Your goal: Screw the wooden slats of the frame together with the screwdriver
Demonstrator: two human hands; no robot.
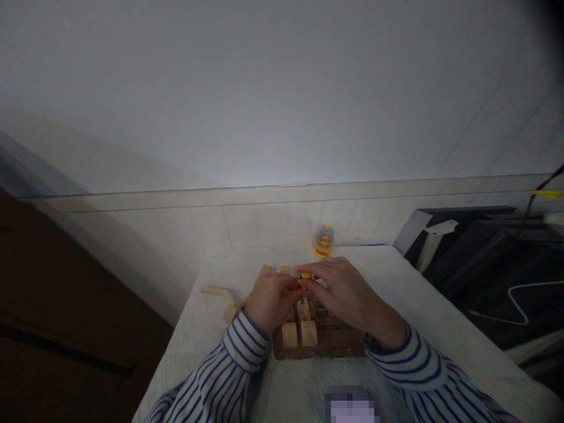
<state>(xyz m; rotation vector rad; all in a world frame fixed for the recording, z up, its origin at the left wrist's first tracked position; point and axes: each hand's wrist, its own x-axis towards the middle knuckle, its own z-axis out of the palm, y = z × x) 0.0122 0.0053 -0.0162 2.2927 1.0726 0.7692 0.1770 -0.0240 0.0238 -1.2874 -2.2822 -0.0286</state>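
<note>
Wooden strip point(215, 291): lower frame, left of centre, lying slantwise, perhaps kept there to leave the hands room.
Left hand point(272, 299): fingertips drawn together at the yellow piece; I cannot tell whether they clamp it, though I judge they steady something.
Two wooden blocks point(289, 335): lower centre, on the brown board point(339, 341), likely for firm support.
Yellow piece point(306, 275): below frame centre, between both hands' fingertips; its long axis and pointing end escape me (fingers cover most of it).
Right hand point(341, 288): thumb and forefinger clamped on the yellow piece, I take it for fine control.
</note>
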